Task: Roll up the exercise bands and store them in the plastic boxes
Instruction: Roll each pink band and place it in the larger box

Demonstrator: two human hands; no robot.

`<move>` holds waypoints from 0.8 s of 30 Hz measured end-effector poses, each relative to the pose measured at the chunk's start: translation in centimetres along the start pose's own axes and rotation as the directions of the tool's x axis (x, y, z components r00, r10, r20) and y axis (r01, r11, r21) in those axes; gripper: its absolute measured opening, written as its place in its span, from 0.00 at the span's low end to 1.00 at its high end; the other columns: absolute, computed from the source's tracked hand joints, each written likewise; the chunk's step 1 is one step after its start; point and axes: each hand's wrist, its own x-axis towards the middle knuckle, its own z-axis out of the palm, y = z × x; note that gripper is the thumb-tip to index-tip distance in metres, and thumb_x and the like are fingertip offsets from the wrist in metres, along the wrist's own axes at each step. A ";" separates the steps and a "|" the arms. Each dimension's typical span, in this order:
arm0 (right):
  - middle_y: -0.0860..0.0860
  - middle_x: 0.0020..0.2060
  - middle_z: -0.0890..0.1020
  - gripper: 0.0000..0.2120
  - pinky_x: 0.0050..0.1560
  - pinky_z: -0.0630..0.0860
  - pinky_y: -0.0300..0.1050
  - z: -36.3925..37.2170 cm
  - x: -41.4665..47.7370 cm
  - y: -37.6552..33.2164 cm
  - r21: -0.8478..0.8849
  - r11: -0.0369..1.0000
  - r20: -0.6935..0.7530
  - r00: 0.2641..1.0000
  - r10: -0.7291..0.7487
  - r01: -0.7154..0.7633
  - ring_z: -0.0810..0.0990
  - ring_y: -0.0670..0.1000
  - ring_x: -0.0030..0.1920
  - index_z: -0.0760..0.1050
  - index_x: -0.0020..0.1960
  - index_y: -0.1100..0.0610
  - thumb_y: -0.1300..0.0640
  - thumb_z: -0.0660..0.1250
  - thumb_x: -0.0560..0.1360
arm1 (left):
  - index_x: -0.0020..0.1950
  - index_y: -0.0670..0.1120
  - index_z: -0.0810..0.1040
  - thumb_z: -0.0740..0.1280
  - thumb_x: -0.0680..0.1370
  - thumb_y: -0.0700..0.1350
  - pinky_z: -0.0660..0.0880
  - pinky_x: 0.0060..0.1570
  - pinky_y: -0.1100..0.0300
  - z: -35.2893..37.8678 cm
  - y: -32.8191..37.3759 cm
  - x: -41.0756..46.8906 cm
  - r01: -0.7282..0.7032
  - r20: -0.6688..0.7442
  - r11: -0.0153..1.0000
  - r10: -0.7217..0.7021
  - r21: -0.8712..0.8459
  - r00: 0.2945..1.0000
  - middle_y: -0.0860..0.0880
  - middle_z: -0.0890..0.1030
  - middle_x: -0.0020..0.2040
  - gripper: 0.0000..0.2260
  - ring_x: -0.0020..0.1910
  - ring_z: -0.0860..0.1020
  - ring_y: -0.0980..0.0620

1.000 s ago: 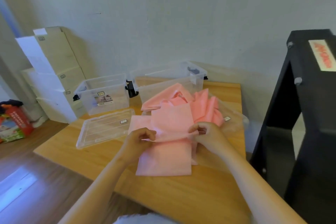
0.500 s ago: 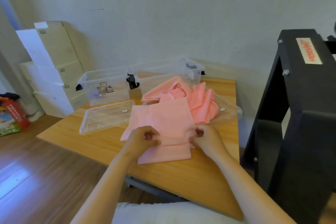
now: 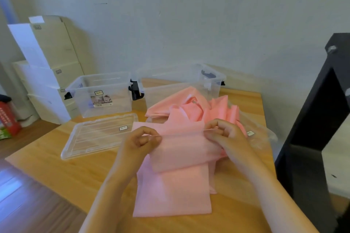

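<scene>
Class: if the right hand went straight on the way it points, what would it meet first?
Probably the heap of pink bands just beyond the right hand, before the clear box; depth is unclear.

Pink exercise bands and two clear plastic boxes on a wooden table (image 3: 75, 172).
One pink band (image 3: 176, 176) lies flat at the near side, its far end lifted and folded back. The other bands (image 3: 214, 109) lie crumpled behind it, against the right box (image 3: 181, 81). The left box (image 3: 102, 89) stands open, apart.

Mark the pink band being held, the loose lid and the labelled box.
pink band (image 3: 181, 147): head view, middle of the lifted fold.
lid (image 3: 98, 136): head view, ribbed middle.
labelled box (image 3: 121, 98): head view, front wall.
</scene>
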 end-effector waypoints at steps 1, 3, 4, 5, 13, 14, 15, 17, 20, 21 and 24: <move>0.47 0.28 0.77 0.08 0.26 0.67 0.32 0.0 0.3 0.4 0.042 0.999 -0.006 1.000 0.025 -0.025 0.72 0.42 0.28 0.77 0.39 0.58 0.68 0.66 0.74 | 0.42 0.43 0.79 0.71 0.75 0.39 0.72 0.36 0.62 -0.2 -0.5 0.4 0.029 0.023 0.999 -0.028 -0.035 0.999 0.46 0.80 0.32 0.02 0.31 0.75 0.53; 0.47 0.27 0.77 0.09 0.23 0.66 0.32 0.1 0.7 1.2 0.104 0.992 -0.005 0.997 0.073 -0.072 0.73 0.42 0.26 0.77 0.39 0.57 0.68 0.65 0.74 | 0.42 0.44 0.82 0.73 0.71 0.40 0.74 0.34 0.65 -0.4 -1.2 0.8 0.087 0.057 0.987 -0.079 -0.137 0.995 0.47 0.81 0.33 0.02 0.31 0.76 0.54; 0.46 0.26 0.77 0.10 0.22 0.66 0.32 0.0 0.8 1.5 0.119 0.989 -0.007 0.996 0.090 -0.089 0.73 0.42 0.25 0.78 0.39 0.57 0.68 0.64 0.75 | 0.41 0.45 0.83 0.74 0.69 0.41 0.74 0.33 0.65 -0.5 -1.4 1.0 0.113 0.057 0.973 -0.103 -0.202 0.993 0.47 0.81 0.33 0.02 0.31 0.77 0.54; 0.46 0.26 0.77 0.11 0.22 0.66 0.32 -0.1 0.9 1.8 0.127 0.987 -0.013 0.995 0.097 -0.095 0.73 0.42 0.25 0.78 0.40 0.57 0.69 0.63 0.75 | 0.40 0.47 0.84 0.77 0.67 0.41 0.75 0.32 0.65 -0.6 -1.7 1.1 0.130 0.055 0.957 -0.119 -0.259 0.991 0.47 0.81 0.34 0.05 0.31 0.77 0.54; 0.53 0.31 0.73 0.08 0.31 0.62 0.42 -0.8 0.6 2.5 0.224 0.971 -0.023 0.995 0.093 -0.085 0.70 0.49 0.31 0.83 0.35 0.51 0.63 0.70 0.65 | 0.42 0.45 0.86 0.84 0.54 0.53 0.77 0.33 0.64 -1.4 -2.3 0.5 0.089 0.124 0.920 -0.045 -0.382 0.991 0.47 0.78 0.31 0.21 0.30 0.79 0.54; 0.53 0.32 0.73 0.07 0.32 0.62 0.43 -0.9 0.6 2.6 0.223 0.971 -0.016 0.996 0.089 -0.083 0.70 0.49 0.32 0.83 0.34 0.51 0.63 0.71 0.64 | 0.41 0.45 0.85 0.82 0.56 0.51 0.77 0.33 0.64 -1.4 -2.3 0.4 0.085 0.127 0.917 -0.038 -0.391 0.991 0.47 0.78 0.31 0.18 0.30 0.78 0.54; 0.52 0.31 0.74 0.07 0.33 0.62 0.43 -1.0 0.6 2.5 0.222 0.972 -0.009 0.996 0.086 -0.082 0.70 0.50 0.32 0.82 0.34 0.52 0.64 0.71 0.63 | 0.39 0.45 0.85 0.80 0.59 0.47 0.76 0.32 0.64 -1.3 -2.2 0.2 0.084 0.131 0.914 -0.034 -0.398 0.991 0.47 0.78 0.30 0.13 0.30 0.78 0.54; 0.52 0.31 0.74 0.07 0.33 0.62 0.43 -1.1 0.6 2.5 0.228 0.970 -0.003 0.996 0.087 -0.084 0.71 0.50 0.32 0.81 0.32 0.52 0.63 0.68 0.64 | 0.36 0.45 0.84 0.72 0.63 0.41 0.76 0.31 0.64 -1.0 -1.8 -0.1 0.086 0.123 0.910 -0.039 -0.404 0.992 0.47 0.78 0.30 0.03 0.29 0.77 0.53; 0.55 0.31 0.74 0.09 0.34 0.60 0.45 -1.4 0.5 2.7 0.237 0.968 -0.010 0.996 0.084 -0.079 0.69 0.52 0.34 0.81 0.30 0.54 0.62 0.63 0.64 | 0.33 0.45 0.82 0.63 0.71 0.33 0.75 0.31 0.64 -0.6 -1.7 -0.2 0.070 0.096 0.928 -0.037 -0.366 0.995 0.47 0.78 0.31 0.13 0.29 0.76 0.52; 0.56 0.32 0.73 0.10 0.34 0.60 0.45 -1.4 0.5 2.8 0.235 0.969 -0.012 0.997 0.080 -0.075 0.68 0.53 0.34 0.81 0.30 0.55 0.62 0.62 0.64 | 0.32 0.45 0.82 0.60 0.73 0.30 0.75 0.31 0.64 -0.5 -1.7 -0.2 0.064 0.088 0.930 -0.035 -0.363 0.996 0.47 0.77 0.31 0.16 0.29 0.76 0.52; 0.56 0.32 0.74 0.11 0.33 0.63 0.43 -1.4 0.4 2.8 0.232 0.971 0.012 0.998 0.053 -0.055 0.70 0.51 0.32 0.81 0.31 0.56 0.63 0.62 0.65 | 0.32 0.44 0.81 0.56 0.75 0.30 0.75 0.32 0.63 -0.4 -1.8 0.0 0.052 0.068 0.927 -0.029 -0.370 0.997 0.46 0.77 0.32 0.20 0.30 0.76 0.51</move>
